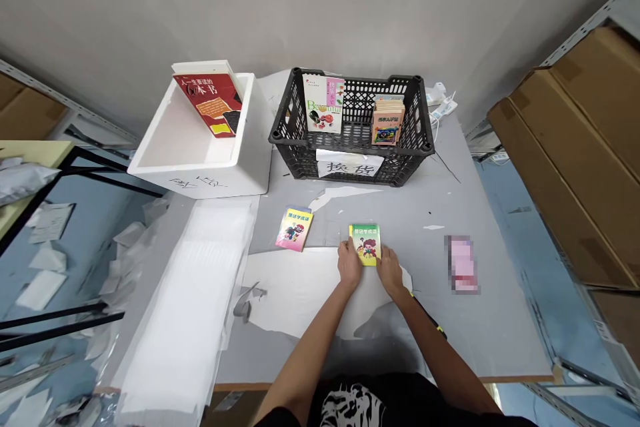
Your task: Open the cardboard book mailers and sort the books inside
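Note:
Between my two hands is a small green and yellow booklet (367, 245) with a cartoon figure on its cover. My left hand (349, 263) grips its left edge, fingers curled round the side. On the opposite edge, my right hand (389, 269) closes on the lower right corner. A similar yellow and pink booklet (295, 229) lies on the table to the left, apart from both hands. Partly under my right forearm is a thin black and yellow tool (429, 317), its kind unclear.
A black plastic crate (353, 163) with books stands at the back. Left of it is a white foam box (250, 140) holding a red book (213, 103). White foam sheets (185, 307) cover the table's left side. A blurred pink object (463, 265) lies right. Cardboard boxes (565, 173) flank the table.

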`<state>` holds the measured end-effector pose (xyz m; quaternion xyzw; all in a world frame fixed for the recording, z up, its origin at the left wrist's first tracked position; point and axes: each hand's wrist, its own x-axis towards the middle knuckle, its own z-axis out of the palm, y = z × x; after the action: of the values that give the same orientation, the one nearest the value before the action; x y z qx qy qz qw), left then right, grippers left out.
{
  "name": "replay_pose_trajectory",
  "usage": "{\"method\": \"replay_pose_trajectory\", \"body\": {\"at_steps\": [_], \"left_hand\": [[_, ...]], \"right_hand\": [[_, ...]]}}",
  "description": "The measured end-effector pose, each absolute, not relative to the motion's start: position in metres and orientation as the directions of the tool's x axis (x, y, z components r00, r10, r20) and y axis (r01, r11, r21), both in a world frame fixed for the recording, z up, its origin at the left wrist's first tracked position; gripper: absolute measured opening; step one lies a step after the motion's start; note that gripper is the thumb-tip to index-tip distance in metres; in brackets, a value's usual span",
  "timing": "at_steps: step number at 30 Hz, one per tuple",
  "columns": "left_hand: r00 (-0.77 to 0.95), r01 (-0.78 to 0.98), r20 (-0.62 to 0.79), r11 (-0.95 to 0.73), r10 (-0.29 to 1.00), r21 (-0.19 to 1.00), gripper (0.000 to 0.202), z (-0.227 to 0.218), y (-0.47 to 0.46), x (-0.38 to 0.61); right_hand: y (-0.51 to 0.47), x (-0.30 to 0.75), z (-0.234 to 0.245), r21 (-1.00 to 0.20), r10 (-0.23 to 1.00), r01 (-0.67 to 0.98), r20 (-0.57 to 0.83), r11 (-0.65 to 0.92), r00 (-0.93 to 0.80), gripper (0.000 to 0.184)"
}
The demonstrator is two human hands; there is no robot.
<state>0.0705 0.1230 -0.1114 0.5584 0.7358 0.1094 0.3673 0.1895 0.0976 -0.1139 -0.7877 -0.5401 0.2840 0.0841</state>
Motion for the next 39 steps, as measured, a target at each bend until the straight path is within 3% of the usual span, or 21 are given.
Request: {"method": "replay_pose_trajectory", "body": {"at_steps": [13, 17, 19, 22, 27, 32, 35, 39], "left_hand": [[-0.111, 0.719, -0.497, 0.415, 0.861, 0.558, 0.057, -0.102, 0.112, 0.076], [-0.166, 0.741, -0.340, 0.345, 0.926, 0.576, 0.058, -0.096, 0.138, 0.028], [-0.218, 0.811, -0.231, 0.308, 0.948, 0.498, 0.058, -0.094, 0.161, -0.015], [-0.310, 0.869, -0.207, 0.365, 0.928, 0.335, 0.051, -0.095, 0.192, -0.078], [-0.331, 0.871, -0.295, 0.410, 0.896, 0.270, 0.033, -0.105, 0.212, -0.116], [-0.338, 0.851, -0.308, 0.429, 0.889, 0.304, 0.042, -0.109, 0.209, -0.105], [-0.358, 0.810, -0.341, 0.471, 0.869, 0.350, 0.047, -0.112, 0.208, -0.105], [-0.257, 0.740, -0.368, 0.427, 0.894, 0.520, 0.028, -0.111, 0.204, -0.109]], "right_hand": [[0.098, 0.184, -0.128, -0.488, 0.920, 0.790, -0.309, -0.372, 0.242, 0.038], [0.099, 0.182, -0.120, -0.512, 0.953, 0.803, -0.159, -0.303, 0.258, 0.036], [0.103, 0.170, -0.112, -0.545, 0.969, 0.805, -0.059, -0.233, 0.240, 0.036], [0.112, 0.137, -0.102, -0.621, 0.983, 0.770, -0.010, -0.149, 0.182, 0.035], [0.132, 0.069, -0.102, -0.685, 0.993, 0.719, -0.065, -0.115, 0.097, 0.036], [0.151, 0.027, -0.116, -0.773, 0.965, 0.580, -0.236, -0.258, 0.116, 0.039], [0.161, 0.014, -0.124, -0.801, 0.932, 0.477, -0.331, -0.361, 0.149, 0.039], [0.176, 0.011, -0.127, -0.821, 0.911, 0.397, -0.386, -0.411, 0.145, 0.031]]}}
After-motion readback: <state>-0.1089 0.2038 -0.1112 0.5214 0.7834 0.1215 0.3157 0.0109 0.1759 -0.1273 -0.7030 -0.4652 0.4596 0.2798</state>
